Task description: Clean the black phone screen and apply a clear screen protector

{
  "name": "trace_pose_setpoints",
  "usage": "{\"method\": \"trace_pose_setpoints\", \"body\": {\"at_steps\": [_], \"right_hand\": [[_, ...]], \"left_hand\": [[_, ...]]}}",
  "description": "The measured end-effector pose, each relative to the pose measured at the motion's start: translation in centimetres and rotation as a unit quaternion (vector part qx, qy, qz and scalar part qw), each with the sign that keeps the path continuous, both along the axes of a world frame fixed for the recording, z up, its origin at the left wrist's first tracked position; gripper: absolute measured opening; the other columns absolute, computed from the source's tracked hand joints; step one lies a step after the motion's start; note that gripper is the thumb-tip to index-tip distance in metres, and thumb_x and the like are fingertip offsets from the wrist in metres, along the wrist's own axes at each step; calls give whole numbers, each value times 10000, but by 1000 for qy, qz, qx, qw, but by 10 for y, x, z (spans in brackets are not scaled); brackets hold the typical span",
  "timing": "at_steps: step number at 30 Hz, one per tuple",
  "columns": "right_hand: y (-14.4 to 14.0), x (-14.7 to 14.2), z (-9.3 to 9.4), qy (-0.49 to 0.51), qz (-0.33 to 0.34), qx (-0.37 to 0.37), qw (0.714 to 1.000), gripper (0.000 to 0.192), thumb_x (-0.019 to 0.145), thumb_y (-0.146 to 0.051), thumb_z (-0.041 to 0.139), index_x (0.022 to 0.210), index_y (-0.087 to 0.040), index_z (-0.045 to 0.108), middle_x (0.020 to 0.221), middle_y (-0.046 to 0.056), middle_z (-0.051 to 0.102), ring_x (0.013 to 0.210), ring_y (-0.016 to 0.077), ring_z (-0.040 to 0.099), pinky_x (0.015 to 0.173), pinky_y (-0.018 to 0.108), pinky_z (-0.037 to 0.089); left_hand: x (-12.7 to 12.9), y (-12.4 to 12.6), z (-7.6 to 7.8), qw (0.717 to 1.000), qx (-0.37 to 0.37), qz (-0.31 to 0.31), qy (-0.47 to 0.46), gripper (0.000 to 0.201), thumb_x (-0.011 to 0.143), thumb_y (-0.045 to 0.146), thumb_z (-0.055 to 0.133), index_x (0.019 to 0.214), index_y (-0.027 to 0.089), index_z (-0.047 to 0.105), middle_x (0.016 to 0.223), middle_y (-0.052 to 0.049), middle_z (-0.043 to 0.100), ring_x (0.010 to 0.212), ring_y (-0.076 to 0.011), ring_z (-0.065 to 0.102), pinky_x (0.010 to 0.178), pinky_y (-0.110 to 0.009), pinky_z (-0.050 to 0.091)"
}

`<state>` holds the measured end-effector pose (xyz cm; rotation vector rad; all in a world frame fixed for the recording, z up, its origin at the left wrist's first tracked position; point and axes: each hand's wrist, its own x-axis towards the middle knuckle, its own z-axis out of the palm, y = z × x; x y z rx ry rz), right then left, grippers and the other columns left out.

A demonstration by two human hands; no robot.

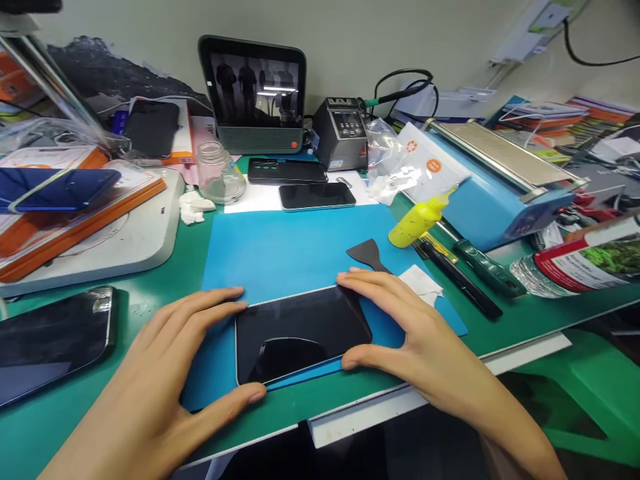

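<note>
A black phone (300,332) lies screen-up on the blue mat (285,253) near the table's front edge. My left hand (165,373) holds its left short end, fingers on the far corner and thumb on the near corner. On the opposite end rests my right hand (405,327), pinching the right edge between fingers and thumb. A black plastic scraper (367,255) lies on the mat just beyond my right fingers, and a small white wipe (423,280) sits beside them.
A yellow squeeze bottle (419,220), black pen-like tools (460,280), a green-handled tool (490,268) and a blue machine (495,193) stand at right. Two more phones (316,196) lie at the mat's far edge, another phone (50,343) at left. Glass jar (216,172), small monitor (255,93).
</note>
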<state>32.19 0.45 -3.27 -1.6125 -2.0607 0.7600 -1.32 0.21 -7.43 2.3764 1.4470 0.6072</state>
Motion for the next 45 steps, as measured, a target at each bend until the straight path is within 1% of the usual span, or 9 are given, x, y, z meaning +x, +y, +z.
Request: {"method": "trace_pose_setpoints", "body": {"at_steps": [6,15,21,25,33,38,41,43,45], "right_hand": [[-1,0,0,21,7,-10,1000,752,845,-611,879,1500,-351,617,1610,8,584,1560,268,475,1277,402,454],[-1,-3,13,9,8,-39,999,734,839,-536,910,1477,-306,633,1599,15,587,1543,265,493,1268,379,455],[-3,0,15,11,21,-55,998,741,884,-601,848,1525,-327,597,1641,20,542,1562,276,471,1279,400,441],[-4,0,16,28,23,-49,998,756,881,-645,830,1521,-318,594,1638,21,532,1570,264,450,1274,374,436],[-7,-1,14,38,25,-20,999,749,854,-519,901,1498,-272,610,1614,68,554,1556,289,463,1272,424,436],[-13,3,10,92,30,26,995,880,881,-561,862,1634,-300,490,1718,75,467,1614,290,400,1323,453,384],[-29,12,6,212,-26,109,971,606,1028,-528,687,1579,-316,549,1636,78,573,1566,284,483,1310,496,403],[-52,21,0,302,-125,194,925,412,1109,-500,498,1429,-299,661,1364,95,754,1382,304,661,1227,559,494],[-84,30,-5,318,-256,272,871,478,1130,-515,330,1311,-293,712,995,96,792,1091,338,773,1064,632,590]], "left_hand": [[-4,1,-1,1000,5,-2,28,693,943,728,664,1531,430,452,1627,-10,524,1452,-380,535,1203,-621,439],[-6,4,-5,999,8,-2,35,680,928,694,697,1510,436,456,1613,-31,543,1431,-422,562,1158,-635,511],[-7,4,-6,999,1,-4,33,682,933,682,695,1516,430,446,1617,-48,537,1445,-429,552,1170,-671,501],[-5,6,-8,1000,-2,-2,21,672,925,674,707,1501,424,469,1606,-40,545,1453,-423,551,1152,-636,529],[1,6,-6,1000,3,5,-22,634,930,682,721,1474,422,530,1567,-33,590,1436,-364,570,1146,-547,548],[9,2,1,998,6,18,-52,584,935,698,714,1413,389,584,1528,-36,630,1435,-344,576,1157,-520,540],[12,0,2,998,14,21,-62,561,951,695,691,1405,377,598,1518,-40,642,1431,-336,583,1161,-513,536],[11,2,-1,998,34,16,-54,562,959,668,691,1423,365,599,1513,-51,650,1419,-338,596,1157,-502,538],[9,5,-5,998,64,0,-25,612,957,638,701,1490,369,567,1545,-57,636,1419,-350,600,1158,-504,533]]}}
